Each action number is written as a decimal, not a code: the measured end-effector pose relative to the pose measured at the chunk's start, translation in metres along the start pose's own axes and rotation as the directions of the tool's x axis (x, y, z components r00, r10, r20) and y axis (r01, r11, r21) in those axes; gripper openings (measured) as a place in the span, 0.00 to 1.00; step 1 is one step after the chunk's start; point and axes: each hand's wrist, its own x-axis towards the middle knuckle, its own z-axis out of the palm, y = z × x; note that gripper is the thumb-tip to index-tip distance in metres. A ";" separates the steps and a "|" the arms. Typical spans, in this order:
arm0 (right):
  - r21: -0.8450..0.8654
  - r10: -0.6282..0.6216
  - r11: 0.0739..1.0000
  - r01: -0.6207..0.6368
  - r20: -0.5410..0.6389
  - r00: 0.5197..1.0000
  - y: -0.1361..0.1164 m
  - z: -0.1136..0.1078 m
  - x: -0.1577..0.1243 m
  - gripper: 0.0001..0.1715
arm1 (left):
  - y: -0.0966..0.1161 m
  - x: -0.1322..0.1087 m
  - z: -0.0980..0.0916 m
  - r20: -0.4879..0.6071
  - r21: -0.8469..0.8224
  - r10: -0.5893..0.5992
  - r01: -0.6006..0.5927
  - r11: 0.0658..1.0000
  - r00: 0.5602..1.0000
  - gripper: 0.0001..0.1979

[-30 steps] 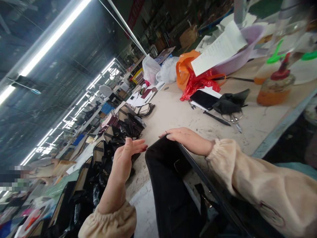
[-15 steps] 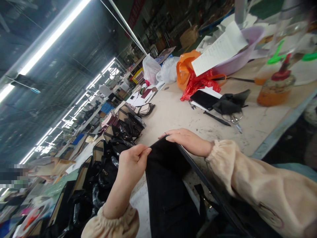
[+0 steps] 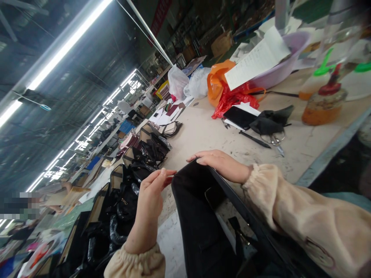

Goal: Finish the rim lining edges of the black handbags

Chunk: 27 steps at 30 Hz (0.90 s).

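A black bag [image 3: 199, 227] lies open-side up on the worktable [image 3: 203, 135] in front of me. My left hand [image 3: 152, 197] is at the bag's near-left corner, fingertips and thumb pinched together on its rim. My right hand [image 3: 217, 162] lies flat over the far rim of the bag, fingers stretched out and pressing on the edge. Both wrists are in beige elastic-cuffed sleeves. A metal clasp and strap [image 3: 239, 235] show on the bag's right side.
A row of black bags [image 3: 130, 181] in wrapping stands to the left. Behind are scissors [image 3: 272, 138], a black pen [image 3: 254, 139], a phone [image 3: 239, 116], black cloth [image 3: 269, 121], red [image 3: 234, 99] and orange plastic bags [image 3: 216, 79], a purple basin [image 3: 285, 58] and a glue bottle [image 3: 324, 104].
My left hand was open beside the bag, then closed on its corner rim and now holds it with looser, straighter fingers. The right hand has stayed on the far rim.
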 end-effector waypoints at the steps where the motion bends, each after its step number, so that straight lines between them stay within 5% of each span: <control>1: 0.007 0.011 1.000 -0.011 0.000 1.000 0.000 0.000 0.000 0.18 | 0.000 0.000 -0.001 -0.030 -0.011 0.003 -0.003 1.000 1.000 0.16; 7: 0.026 0.046 0.999 -0.046 0.014 0.999 0.001 0.003 0.000 0.18 | 0.008 -0.001 -0.004 0.043 0.412 0.072 -0.083 0.907 0.996 0.14; 11: 0.047 0.049 0.998 -0.051 0.032 0.998 0.003 0.004 0.001 0.18 | 0.015 0.000 -0.003 0.060 0.540 0.144 -0.153 0.827 0.988 0.15; 18: 0.011 0.044 0.999 -0.044 0.012 0.999 0.003 0.000 0.001 0.18 | 0.006 0.005 -0.006 0.077 0.412 0.128 -0.148 0.899 0.989 0.13; 23: 0.011 0.055 0.998 -0.055 0.017 0.998 0.004 0.001 0.001 0.18 | -0.002 0.003 -0.009 -0.014 0.191 0.108 -0.104 0.976 0.994 0.12; 27: 0.023 0.057 0.998 -0.058 0.017 0.998 0.004 0.002 0.001 0.18 | 0.004 -0.003 -0.012 0.014 0.303 0.120 -0.118 0.946 0.993 0.11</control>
